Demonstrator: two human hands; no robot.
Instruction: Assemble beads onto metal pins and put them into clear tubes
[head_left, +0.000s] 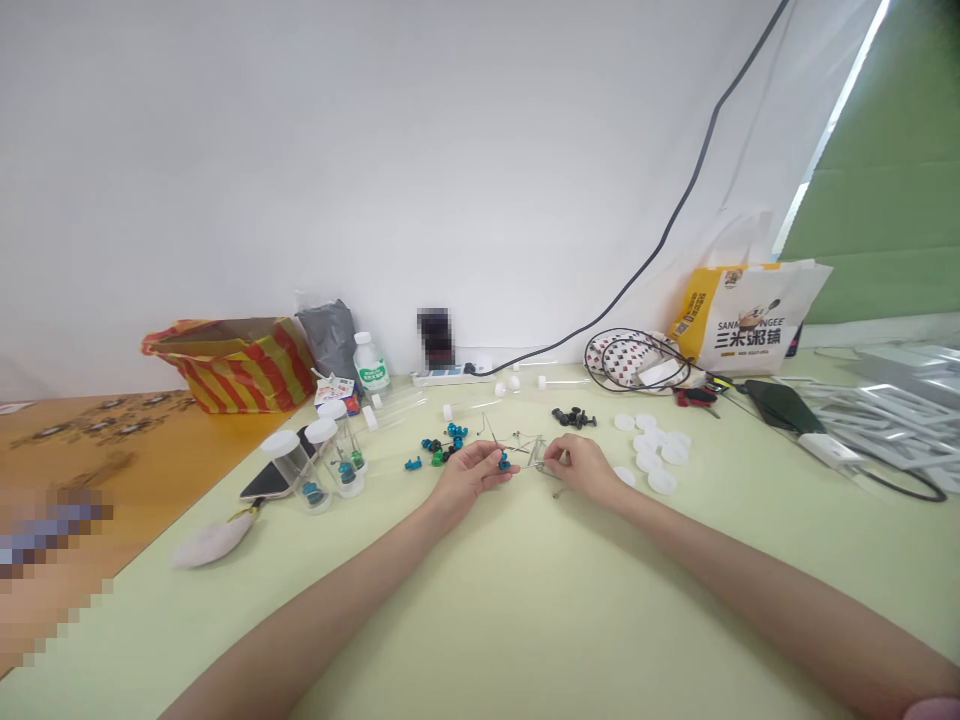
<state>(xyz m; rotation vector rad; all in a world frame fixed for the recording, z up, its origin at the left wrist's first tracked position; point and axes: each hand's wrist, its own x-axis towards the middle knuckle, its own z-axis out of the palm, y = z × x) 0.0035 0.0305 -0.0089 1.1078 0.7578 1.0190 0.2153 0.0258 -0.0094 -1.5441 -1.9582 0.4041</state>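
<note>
My left hand is closed, holding a small blue part between thumb and fingers. Across from it, my right hand has its fingertips pinched together at a group of thin metal rods; what exactly they grip is too small to make out. Several loose blue parts lie just behind my left hand, with a green part among them. A cluster of small black parts is behind my right hand. White round caps are spread to its right.
On the left stand capped clear tubes with blue and green parts inside, near a phone. Behind are a striped bag, a bottle and a power strip. A paper bag and dark cable are right.
</note>
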